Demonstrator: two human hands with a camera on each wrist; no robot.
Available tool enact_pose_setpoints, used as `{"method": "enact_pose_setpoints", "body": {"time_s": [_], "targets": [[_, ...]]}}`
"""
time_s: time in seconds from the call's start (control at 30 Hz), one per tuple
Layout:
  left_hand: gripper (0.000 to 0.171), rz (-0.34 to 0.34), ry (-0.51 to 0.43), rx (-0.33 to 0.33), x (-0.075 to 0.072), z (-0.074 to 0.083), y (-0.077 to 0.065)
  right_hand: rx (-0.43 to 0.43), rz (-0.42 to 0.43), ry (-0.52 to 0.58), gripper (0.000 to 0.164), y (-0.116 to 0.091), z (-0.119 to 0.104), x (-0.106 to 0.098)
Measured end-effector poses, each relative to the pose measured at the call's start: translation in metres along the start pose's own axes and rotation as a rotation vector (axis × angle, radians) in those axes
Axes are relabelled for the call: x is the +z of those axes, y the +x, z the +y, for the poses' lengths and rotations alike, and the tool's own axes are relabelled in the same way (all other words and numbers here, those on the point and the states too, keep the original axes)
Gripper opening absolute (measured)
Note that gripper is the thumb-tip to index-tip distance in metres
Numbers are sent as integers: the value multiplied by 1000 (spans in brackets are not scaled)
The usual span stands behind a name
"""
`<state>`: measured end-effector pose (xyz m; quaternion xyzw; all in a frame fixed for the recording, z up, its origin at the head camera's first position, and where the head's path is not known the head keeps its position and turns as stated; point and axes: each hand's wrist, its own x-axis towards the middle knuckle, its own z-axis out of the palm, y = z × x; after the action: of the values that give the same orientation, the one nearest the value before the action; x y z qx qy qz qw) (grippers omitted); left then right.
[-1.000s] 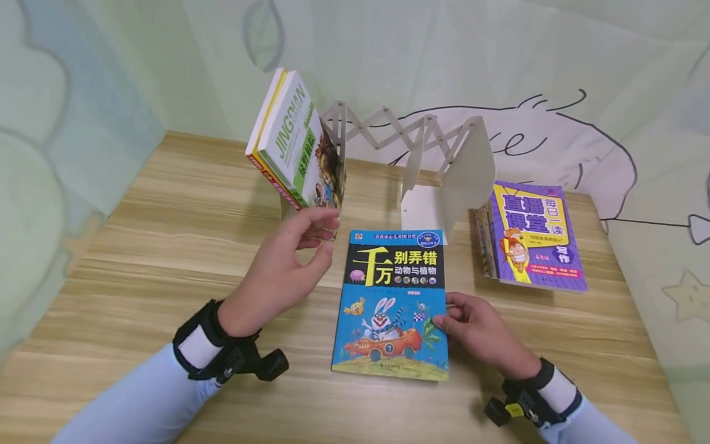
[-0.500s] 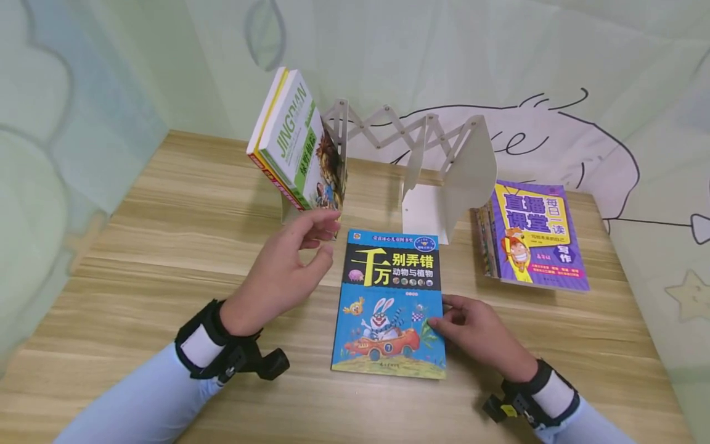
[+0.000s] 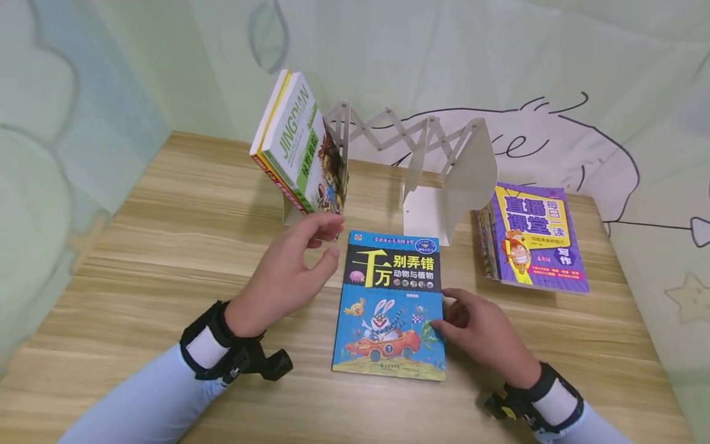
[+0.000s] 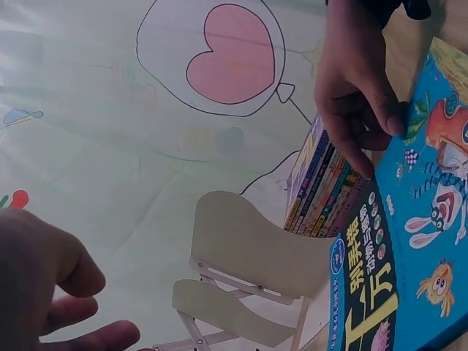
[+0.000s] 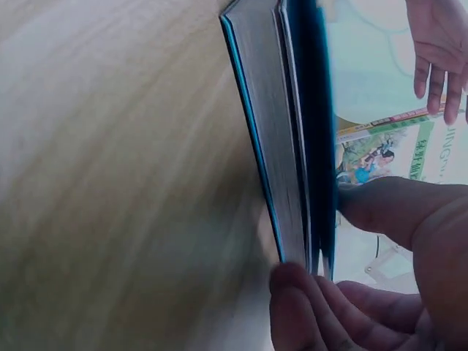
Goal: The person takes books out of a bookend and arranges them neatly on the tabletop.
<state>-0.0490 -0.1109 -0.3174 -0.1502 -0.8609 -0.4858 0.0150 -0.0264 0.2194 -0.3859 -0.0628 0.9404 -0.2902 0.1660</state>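
Blue book: a thin paperback with a blue and black cover showing a cartoon rabbit in a red car lies flat on the light wooden table, between the two hands and in front of the white folding bookstand.
Right hand: the right hand is at the blue book's right edge, thumb on the cover and fingertips curled under the page edges, pinching that edge; the right wrist view shows the cover and pages slightly parted there.
Left hand: the left hand hovers just left of the blue book's top left corner, fingers loosely bent and apart, holding nothing; its fingertips are near the lower corner of the leaning books.
Leaning books: a green-and-white book and a yellow-and-red one stand tilted against the bookstand's left end.
Purple stack: a pile of books topped by a purple and yellow cover lies flat to the right of the bookstand, well apart from both hands.
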Motion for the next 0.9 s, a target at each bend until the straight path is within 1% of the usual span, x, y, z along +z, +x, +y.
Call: {"method": "enact_pose_setpoints", "body": {"time_s": [0.1,0.27,0.37,0.47,0.57,0.77,0.9], "targets": [[45,5,30,13,1,0,-1,-59,76,-4,56,-1,0,-2],[47,3,114,36,2,-1,-2,-208,184,18,48,-2,0,-5],[49,-17,166,43,4,-2,-2,-299,229,27,45,-3,-2,-6],[50,-51,201,43,7,-5,-2,-370,261,34,43,-4,-5,-9],[48,-95,220,39,11,-8,-2,-403,272,40,41,-5,-9,-11],[43,-190,249,16,16,-14,-2,-417,297,46,43,-8,-18,-15],[42,-202,262,11,19,-17,-2,-431,312,47,44,-10,-23,-17]]}}
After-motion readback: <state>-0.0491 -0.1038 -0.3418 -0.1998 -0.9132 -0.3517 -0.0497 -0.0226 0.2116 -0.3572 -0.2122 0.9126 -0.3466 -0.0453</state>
